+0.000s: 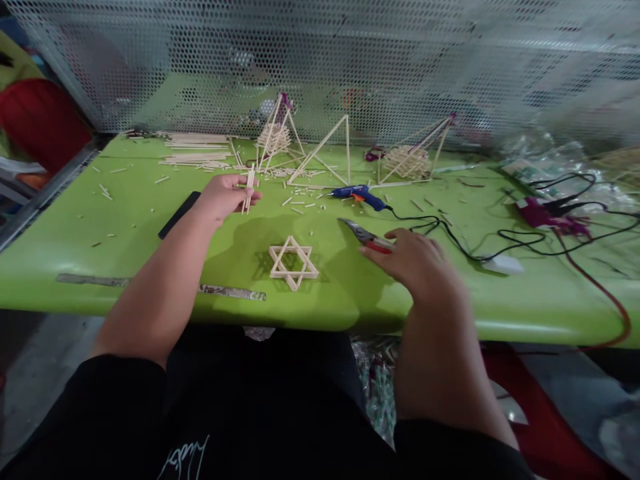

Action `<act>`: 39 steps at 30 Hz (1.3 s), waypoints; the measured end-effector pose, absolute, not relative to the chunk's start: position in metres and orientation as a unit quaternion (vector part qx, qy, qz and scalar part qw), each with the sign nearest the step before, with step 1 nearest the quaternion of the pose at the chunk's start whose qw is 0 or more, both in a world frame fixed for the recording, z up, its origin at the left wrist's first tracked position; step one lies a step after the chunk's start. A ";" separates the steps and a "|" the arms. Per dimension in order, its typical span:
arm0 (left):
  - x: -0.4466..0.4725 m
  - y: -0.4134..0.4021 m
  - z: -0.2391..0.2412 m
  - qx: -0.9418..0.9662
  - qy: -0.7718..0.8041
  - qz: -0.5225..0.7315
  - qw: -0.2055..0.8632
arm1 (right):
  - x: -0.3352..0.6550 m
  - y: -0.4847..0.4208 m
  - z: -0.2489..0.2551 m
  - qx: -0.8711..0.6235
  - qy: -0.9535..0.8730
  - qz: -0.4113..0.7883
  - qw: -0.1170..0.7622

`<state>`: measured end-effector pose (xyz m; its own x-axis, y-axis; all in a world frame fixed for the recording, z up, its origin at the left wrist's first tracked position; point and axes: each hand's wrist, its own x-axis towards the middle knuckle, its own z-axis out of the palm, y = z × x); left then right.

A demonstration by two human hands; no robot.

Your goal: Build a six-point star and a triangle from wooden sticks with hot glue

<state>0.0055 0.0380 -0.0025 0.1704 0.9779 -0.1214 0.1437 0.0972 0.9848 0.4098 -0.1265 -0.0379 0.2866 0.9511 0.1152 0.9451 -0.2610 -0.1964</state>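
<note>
Setting: a green counter seen from above and behind the person's two bare forearms, with a perforated metal screen along its far edge.

Left hand: the left hand is raised just above the counter, fingers pinched closed around a small bundle of thin wooden sticks held roughly upright.

Right hand: the right hand rests on the counter, palm down, fingers curled on the red handles of a pair of cutting pliers; the metal nose points left, toward the middle of the counter. Whether the grip is firm or only resting cannot be told.

Finished piece: a six-pointed stick star, two triangles overlapped, lies flat near the front edge, between the two hands and touching neither. It looks complete.

Other built pieces: three stick pyramids stand at the back, a left pyramid and a right pyramid each with a stick bundle inside, and a bare pyramid frame between them.

Supplies left: a stack of uncut sticks lies at the far left, and short offcuts are scattered across the middle.

Tools nearby: a blue glue gun lies on its side beyond the pliers, its black cord trailing right; a ruler lies along the front edge.

Progress, as a judgement: several pieces are assembled; the sticks in hand appear unglued to anything.
</note>
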 end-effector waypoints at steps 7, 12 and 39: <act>0.002 0.030 0.015 0.520 0.500 0.455 0.522 | 0.333 -0.150 -0.025 -0.492 -0.846 0.113 0.171; 0.002 0.029 0.021 0.508 0.469 0.511 0.511 | 0.298 -0.131 -0.025 -0.452 -0.879 0.116 0.102; 0.017 0.016 0.019 0.568 0.438 0.482 0.503 | 0.338 -0.026 -0.018 -0.474 -0.715 0.423 0.294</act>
